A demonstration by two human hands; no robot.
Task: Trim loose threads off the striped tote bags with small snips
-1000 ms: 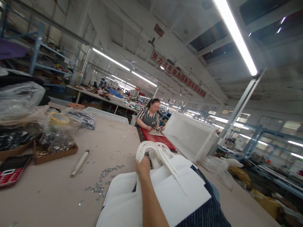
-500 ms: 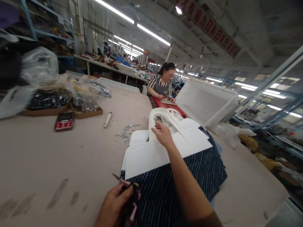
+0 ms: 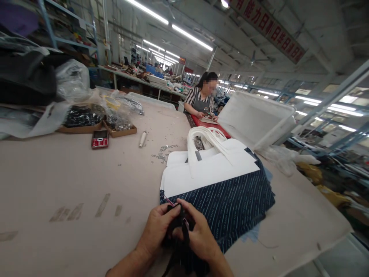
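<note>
My left hand (image 3: 157, 227) and my right hand (image 3: 198, 232) meet low in the middle of the view, both closed around a black strap-like piece (image 3: 184, 246). Its dark ends hang down between my wrists. Pink-handled scissors (image 3: 170, 201) show between the fingers, mostly hidden; which hand bears them is unclear. Just beyond lies a stack of bag panels (image 3: 230, 204), dark blue with pale stripes below and white above. White handles (image 3: 191, 150) loop up from its far edge.
Small metal pieces (image 3: 165, 152) are scattered left of the stack. A white marker-like tool (image 3: 142, 139), a red phone (image 3: 100, 139) and open cardboard boxes (image 3: 121, 132) lie farther left. Past the stack stands a white bin (image 3: 259, 119); a co-worker (image 3: 201, 98) sits beside it.
My right hand has left the white handles and come back to join my left hand at the black piece. My left hand has moved slightly up and right with the scissors.
</note>
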